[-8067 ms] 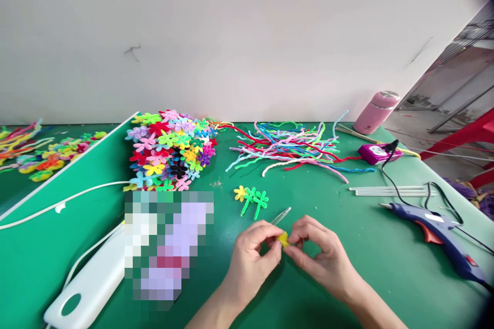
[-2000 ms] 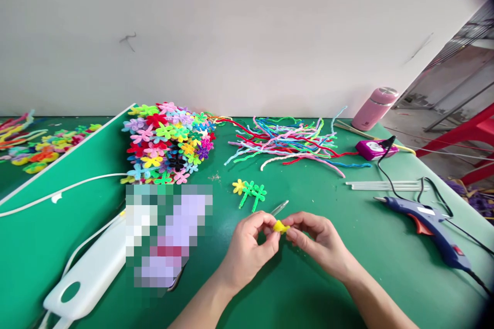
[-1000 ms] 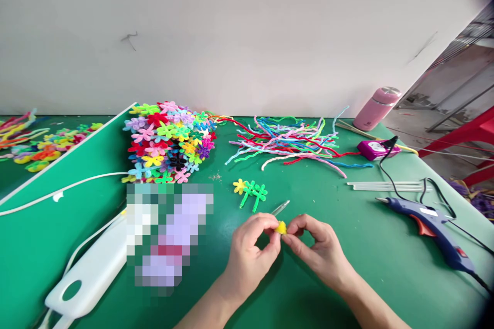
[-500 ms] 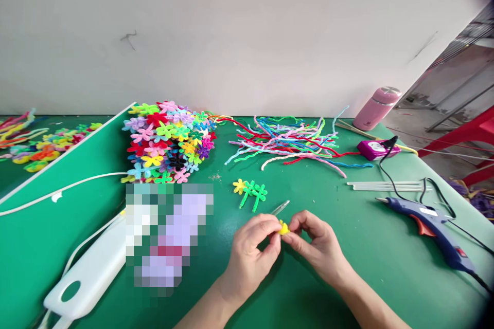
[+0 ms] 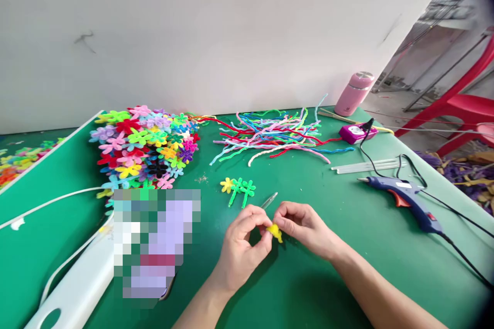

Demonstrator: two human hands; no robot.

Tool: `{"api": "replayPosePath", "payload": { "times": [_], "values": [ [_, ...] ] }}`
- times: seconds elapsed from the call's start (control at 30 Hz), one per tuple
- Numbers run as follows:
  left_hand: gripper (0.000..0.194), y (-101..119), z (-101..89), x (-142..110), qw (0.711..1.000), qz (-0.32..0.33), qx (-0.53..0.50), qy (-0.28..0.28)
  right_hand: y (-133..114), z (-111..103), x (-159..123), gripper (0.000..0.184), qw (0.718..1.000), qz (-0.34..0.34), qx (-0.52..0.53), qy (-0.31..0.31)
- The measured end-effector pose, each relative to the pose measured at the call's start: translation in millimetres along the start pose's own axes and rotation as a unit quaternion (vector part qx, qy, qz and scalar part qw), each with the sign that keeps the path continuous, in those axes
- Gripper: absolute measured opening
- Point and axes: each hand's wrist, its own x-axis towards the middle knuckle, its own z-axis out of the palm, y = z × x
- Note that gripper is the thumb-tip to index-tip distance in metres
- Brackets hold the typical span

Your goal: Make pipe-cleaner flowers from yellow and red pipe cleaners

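Observation:
A small yellow pipe-cleaner piece [image 5: 276, 232], bent into a compact shape, is held between both hands just above the table. My left hand [image 5: 245, 249] pinches its left side between thumb and fingers. My right hand [image 5: 306, 226] has thumb and forefinger closed at its upper right edge. The fingertips partly cover the piece. Just beyond my left hand lies a thin, clear-bodied pen-like stick [image 5: 269, 200]. Farther back are a yellow flower [image 5: 227, 185] and two green pipe-cleaner flowers with stems, one of them a green flower [image 5: 247, 190].
A pile of colourful flowers [image 5: 142, 144] stands back left, beside loose pipe cleaners [image 5: 274, 136]. At right are a blue glue gun [image 5: 405, 198], glue sticks [image 5: 366, 165], a purple socket block [image 5: 357, 133] and a pink flask [image 5: 354, 93]. A white long device [image 5: 73, 277] and blurred purple object [image 5: 170, 236] lie left.
The view has turned a little to the right. My right fingers have moved to the top of the yellow piece, which now tilts downward and shows more of itself.

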Motion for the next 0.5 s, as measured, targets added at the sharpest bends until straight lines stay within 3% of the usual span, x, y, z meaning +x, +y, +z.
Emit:
{"api": "replayPosePath", "payload": {
  "times": [0.13, 0.27, 0.5],
  "values": [
    [0.012, -0.4, -0.9, 1.0, 0.999, -0.021, -0.019, -0.038, 0.5, -2.4, -1.0, 0.029, 0.998, 0.027, 0.029, -0.040],
    [0.007, -1.3, -2.7, 2.5, 0.993, -0.086, -0.052, -0.065, 0.9, -2.9, -1.6, 0.031, 0.999, 0.009, -0.017, -0.050],
    [0.012, -5.5, -2.9, 1.1, 0.947, -0.212, -0.225, -0.091, -1.4, 0.7, -2.1, 0.032, 0.995, -0.021, -0.092, -0.044]
  ]
}}
